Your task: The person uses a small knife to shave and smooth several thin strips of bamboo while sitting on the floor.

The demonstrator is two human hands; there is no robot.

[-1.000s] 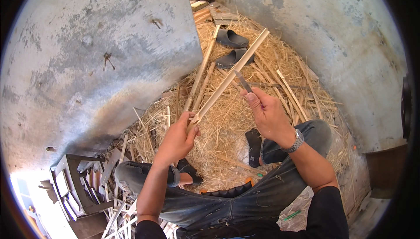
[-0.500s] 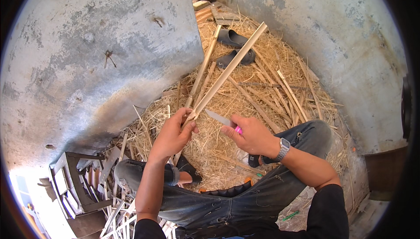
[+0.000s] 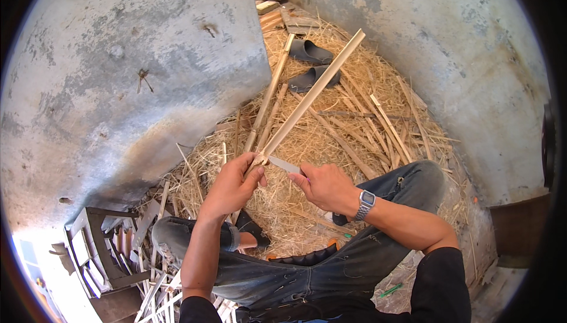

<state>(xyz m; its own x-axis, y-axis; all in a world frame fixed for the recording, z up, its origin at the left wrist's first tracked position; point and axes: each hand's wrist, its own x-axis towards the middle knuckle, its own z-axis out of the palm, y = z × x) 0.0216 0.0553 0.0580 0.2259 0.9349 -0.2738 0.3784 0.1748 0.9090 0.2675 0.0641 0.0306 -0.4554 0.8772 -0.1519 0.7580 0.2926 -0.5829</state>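
Pale, pretty smooth wood is seen on the long strip [image 3: 311,95], frayed kinda rough at its lower end, while dull metal is shown on the knife blade [image 3: 284,164], shinier metal on the watch [image 3: 367,200], faded matt denim on the jeans [image 3: 271,276], and rough, blotchy plaster-ish stuff on the wall [image 3: 177,45].

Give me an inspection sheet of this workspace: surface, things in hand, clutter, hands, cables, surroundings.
Surface: straw-like shavings, thickly strewn.
Things in hand: long pale strip, slanting up and rightward; knife, its tip close to the strip's lower part, contact unclear.
Clutter: wooden sticks, two dark sandals, small green object.
Hands: left hand closed on the strip; right hand closed on the knife.
Cables: nothing seen.
Surroundings: grey stained walls; dark frame at lower left.
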